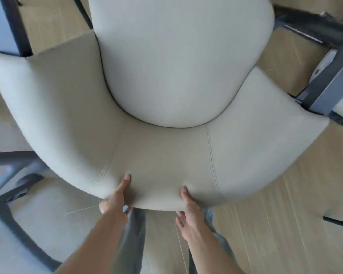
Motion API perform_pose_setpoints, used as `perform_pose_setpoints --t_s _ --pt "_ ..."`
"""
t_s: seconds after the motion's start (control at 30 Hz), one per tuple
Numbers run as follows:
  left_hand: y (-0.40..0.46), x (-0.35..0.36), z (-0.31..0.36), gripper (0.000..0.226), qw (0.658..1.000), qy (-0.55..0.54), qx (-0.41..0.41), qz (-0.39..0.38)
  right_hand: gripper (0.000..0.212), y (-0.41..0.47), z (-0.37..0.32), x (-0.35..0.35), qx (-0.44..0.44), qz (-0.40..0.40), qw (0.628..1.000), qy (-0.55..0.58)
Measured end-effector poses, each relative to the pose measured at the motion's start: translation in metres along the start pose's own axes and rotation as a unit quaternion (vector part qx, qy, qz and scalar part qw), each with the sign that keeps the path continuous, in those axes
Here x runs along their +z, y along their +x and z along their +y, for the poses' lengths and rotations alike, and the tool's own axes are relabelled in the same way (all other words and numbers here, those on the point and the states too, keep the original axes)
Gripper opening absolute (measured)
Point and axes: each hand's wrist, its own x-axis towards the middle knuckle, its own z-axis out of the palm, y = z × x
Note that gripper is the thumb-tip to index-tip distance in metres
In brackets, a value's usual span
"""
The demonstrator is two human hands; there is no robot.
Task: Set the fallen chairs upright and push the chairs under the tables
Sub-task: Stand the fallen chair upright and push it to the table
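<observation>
My left thumb (125, 181) presses into the inner face of the curved backrest (166, 155) while the rest of my left hand (113, 202) curls under its top edge, gripping it. My right hand (188, 208) grips the same edge just beside it, thumb on the inside, fingers wrapped behind. The beige chair (63, 107) stands upright right in front of me, its pale seat cushion (178, 56) facing away from my body. Dark metal legs (329, 84) of other furniture flank it on both sides over the light wooden floor (285, 204).
</observation>
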Motion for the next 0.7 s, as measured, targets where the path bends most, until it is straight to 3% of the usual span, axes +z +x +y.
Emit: perform_pose_setpoints --t_s 0.07,0.2,0.37,0.5,0.6,0.7 --pt "-0.025 0.001 0.013 0.103 1.000 -0.003 0.011 0.024 0.058 -0.025 -0.009 0.003 -0.012 0.001 1.000 -0.005" --pt "-0.067 0.006 0.037 0.119 0.999 0.011 0.019 0.041 0.047 -0.066 -0.039 0.008 -0.027 0.000 1.000 -0.005" --pt "-0.102 0.022 0.066 0.115 1.000 0.002 0.008 0.017 0.063 -0.092 -0.075 0.013 -0.042 0.007 0.999 -0.014" --pt "-0.116 0.038 0.088 0.115 0.998 0.030 0.031 0.040 0.061 -0.107 -0.107 0.021 -0.036 -0.014 0.998 -0.055" --pt "-0.125 0.048 0.099 0.115 0.998 0.013 0.046 0.037 0.078 -0.113 -0.127 0.018 -0.021 -0.029 0.996 -0.083" --pt "-0.133 0.053 0.111 0.126 0.998 -0.019 0.049 0.019 0.071 -0.118 -0.139 0.017 -0.070 -0.049 0.996 -0.012"
